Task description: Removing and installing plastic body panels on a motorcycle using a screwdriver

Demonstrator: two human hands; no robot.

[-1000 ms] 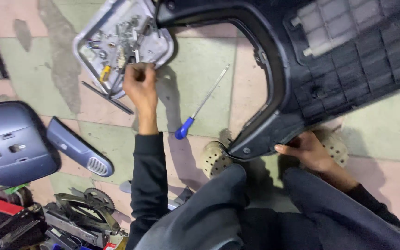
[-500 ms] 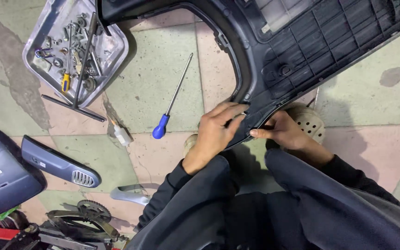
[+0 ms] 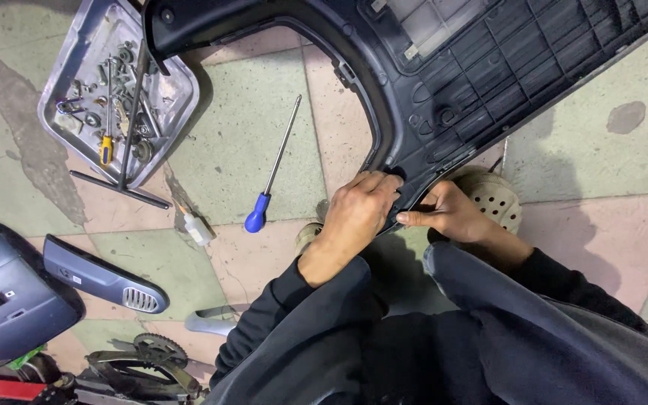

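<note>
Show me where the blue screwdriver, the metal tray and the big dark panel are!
screwdriver (image 3: 256, 217), head view, on its blue handle.
tray (image 3: 181, 105), head view, on its right rim.
panel (image 3: 489, 82), head view, on its ribbed inner side.

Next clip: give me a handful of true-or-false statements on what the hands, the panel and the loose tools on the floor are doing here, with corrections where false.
1. Both hands grip the lower edge of the dark plastic panel. True: the left hand and right hand meet there.
2. The blue-handled screwdriver is held in the left hand. False: it lies on the tiled floor, apart from both hands.
3. A metal tray of small hardware sits on the floor at upper left. True.
4. The tray is bare. False: it holds screws, bolts and a small yellow-handled tool.
5. A long T-shaped tool lies across the tray. True.
</note>
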